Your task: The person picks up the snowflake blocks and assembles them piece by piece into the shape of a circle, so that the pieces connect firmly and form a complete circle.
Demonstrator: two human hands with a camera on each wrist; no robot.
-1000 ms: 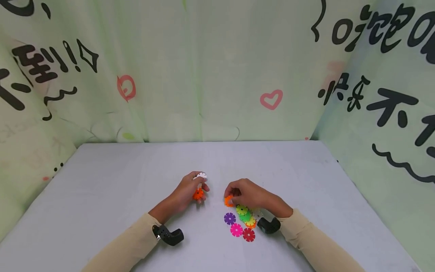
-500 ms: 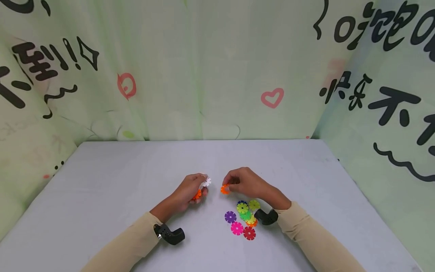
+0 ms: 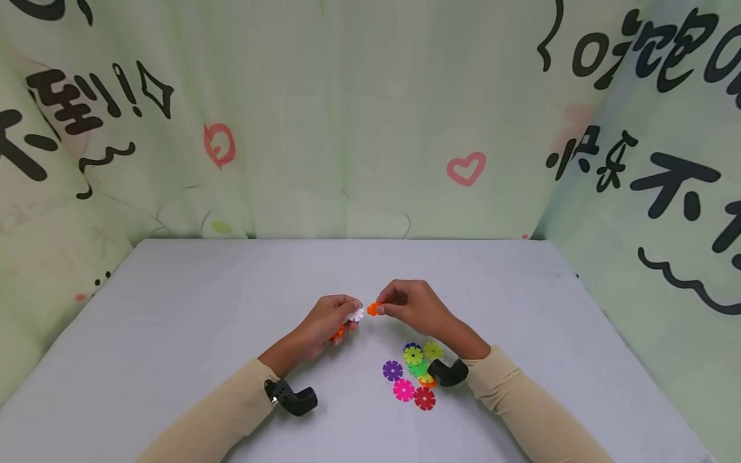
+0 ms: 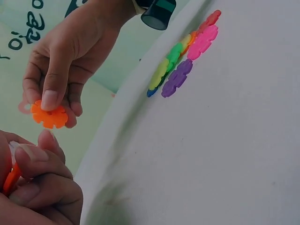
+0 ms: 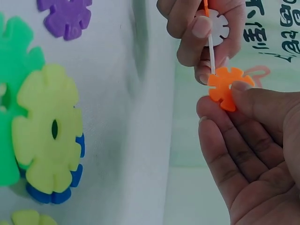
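Note:
Notched plastic snowflake discs are in both hands. My left hand (image 3: pixel 324 326) holds a small cluster: a white disc (image 5: pixel 220 29) facing the right wrist camera, another white piece (image 5: pixel 212 55) seen edge-on, and an orange disc (image 3: pixel 338 332) lower in the palm, partly hidden by fingers. Between thumb and fingertips, my right hand (image 3: pixel 418 310) pinches a single orange disc (image 5: pixel 228 88). Its edge is right by the tip of the edge-on white piece in the right wrist view. Both hands are raised over the middle of the table, facing each other.
Loose discs lie on the white table (image 3: pixel 231 289) below the right forearm: purple (image 3: pixel 392 370), pink (image 3: pixel 403 390), red (image 3: pixel 425 399), green (image 3: pixel 417 368) and yellow-green (image 3: pixel 413 355), some overlapping. A blue disc (image 5: pixel 47 194) peeks from underneath. A printed curtain (image 3: pixel 289 128) surrounds the table.
My right hand has lifted the orange disc away from the loose pieces and carried it up and left to the left hand. The left hand has turned its cluster slightly, bringing the white disc rightward.

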